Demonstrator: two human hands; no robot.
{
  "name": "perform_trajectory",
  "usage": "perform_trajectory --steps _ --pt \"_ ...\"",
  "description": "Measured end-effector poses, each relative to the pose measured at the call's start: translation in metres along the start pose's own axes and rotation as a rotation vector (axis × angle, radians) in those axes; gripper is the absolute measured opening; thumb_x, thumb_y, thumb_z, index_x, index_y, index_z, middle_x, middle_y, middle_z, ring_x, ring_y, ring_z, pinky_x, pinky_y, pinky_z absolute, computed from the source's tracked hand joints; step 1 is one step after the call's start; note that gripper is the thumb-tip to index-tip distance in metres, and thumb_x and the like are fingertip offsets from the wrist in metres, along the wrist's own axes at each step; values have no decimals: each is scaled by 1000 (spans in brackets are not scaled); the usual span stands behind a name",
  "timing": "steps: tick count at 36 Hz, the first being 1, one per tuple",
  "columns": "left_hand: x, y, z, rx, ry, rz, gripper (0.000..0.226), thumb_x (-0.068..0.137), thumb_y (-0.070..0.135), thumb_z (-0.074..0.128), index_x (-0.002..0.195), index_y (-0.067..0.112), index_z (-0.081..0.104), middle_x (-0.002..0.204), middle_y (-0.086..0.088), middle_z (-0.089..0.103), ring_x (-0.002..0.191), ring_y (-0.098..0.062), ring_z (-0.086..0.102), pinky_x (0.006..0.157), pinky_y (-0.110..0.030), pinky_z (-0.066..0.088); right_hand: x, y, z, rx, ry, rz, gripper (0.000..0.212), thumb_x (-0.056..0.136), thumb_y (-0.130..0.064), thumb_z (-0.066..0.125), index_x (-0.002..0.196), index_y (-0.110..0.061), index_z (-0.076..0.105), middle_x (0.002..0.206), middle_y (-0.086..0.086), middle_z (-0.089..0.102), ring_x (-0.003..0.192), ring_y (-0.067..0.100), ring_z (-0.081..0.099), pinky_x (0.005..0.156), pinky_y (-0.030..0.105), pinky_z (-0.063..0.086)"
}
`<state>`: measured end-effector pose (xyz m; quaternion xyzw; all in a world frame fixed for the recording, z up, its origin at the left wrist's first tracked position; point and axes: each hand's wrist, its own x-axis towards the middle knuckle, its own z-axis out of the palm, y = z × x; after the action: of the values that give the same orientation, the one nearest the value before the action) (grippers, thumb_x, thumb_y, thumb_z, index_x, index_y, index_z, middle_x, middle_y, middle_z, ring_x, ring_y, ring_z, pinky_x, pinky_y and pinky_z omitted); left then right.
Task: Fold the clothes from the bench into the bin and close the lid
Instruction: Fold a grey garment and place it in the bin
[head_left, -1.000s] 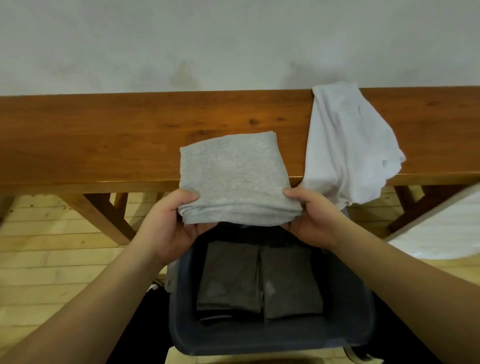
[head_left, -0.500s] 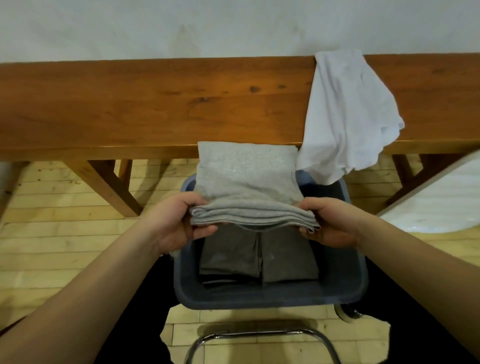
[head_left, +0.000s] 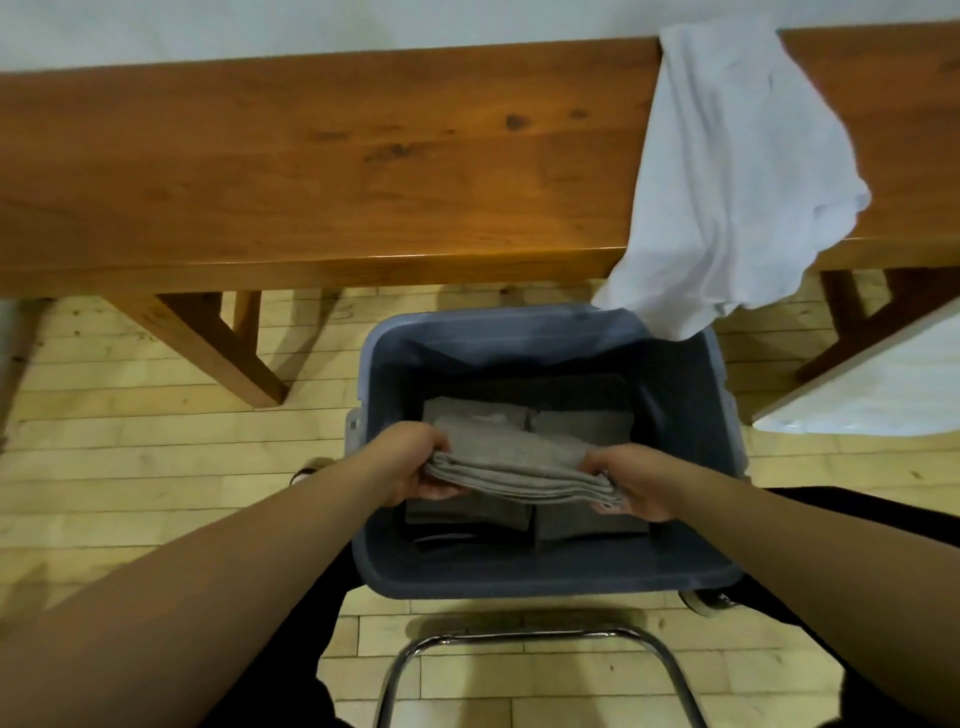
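Note:
A folded light grey garment (head_left: 514, 462) is held inside the blue-grey bin (head_left: 540, 574), just above two darker folded pieces (head_left: 576, 423) lying side by side on the bin's bottom. My left hand (head_left: 410, 467) grips its left edge and my right hand (head_left: 631, 483) grips its right edge. A white garment (head_left: 727, 176) lies unfolded on the wooden bench (head_left: 311, 171) at the right, its lower end hanging over the bench's front edge down to the bin's far right corner.
The bin stands on a light wooden floor (head_left: 156, 467) between the bench and a chrome chair frame (head_left: 535, 644). A white panel, perhaps the lid (head_left: 872, 389), leans at the right edge. A bench leg (head_left: 218, 348) stands left of the bin.
Both hands have carried the folded grey garment off the bench's front edge and down into the bin. The view has tilted downward.

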<state>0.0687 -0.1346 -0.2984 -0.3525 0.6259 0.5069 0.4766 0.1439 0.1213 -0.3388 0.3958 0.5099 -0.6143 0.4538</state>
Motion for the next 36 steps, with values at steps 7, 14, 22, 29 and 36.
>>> perform_trajectory --steps 7,14,22,29,36 --pt "42 5 -14 143 193 65 22 97 4 49 118 7 48 117 -23 54 74 -39 67 69 -45 61 47 -9 19 -109 160 -265 37 93 -12 56 130 -11 59 111 5 70 99 21 67 82 29 54" --pt "72 -49 -25 645 251 0 19 97 4 56 116 2 51 108 -17 57 74 -22 56 47 -23 53 91 35 49 -401 176 -114 36 99 -18 54 131 -4 57 122 13 61 82 16 54 64 17 45" --pt "85 -81 -29 1120 193 -83 37 97 26 60 123 0 60 128 -17 60 119 -31 55 101 -35 41 114 70 58 -473 139 -122 46 97 -24 56 140 -9 52 137 15 57 121 30 56 102 34 44" --pt "86 -87 -20 1369 129 -76 36 101 30 51 123 5 64 127 -14 62 116 -29 59 101 -36 44 135 78 58 -624 275 -130 35 99 -39 51 117 -14 66 117 12 67 102 27 62 90 35 50" --pt "64 -57 -13 1386 108 7 26 102 8 44 119 2 62 124 -18 61 106 -31 59 98 -38 47 97 52 60 -810 368 -305 22 98 -29 51 110 -12 58 117 9 60 100 28 60 84 33 49"
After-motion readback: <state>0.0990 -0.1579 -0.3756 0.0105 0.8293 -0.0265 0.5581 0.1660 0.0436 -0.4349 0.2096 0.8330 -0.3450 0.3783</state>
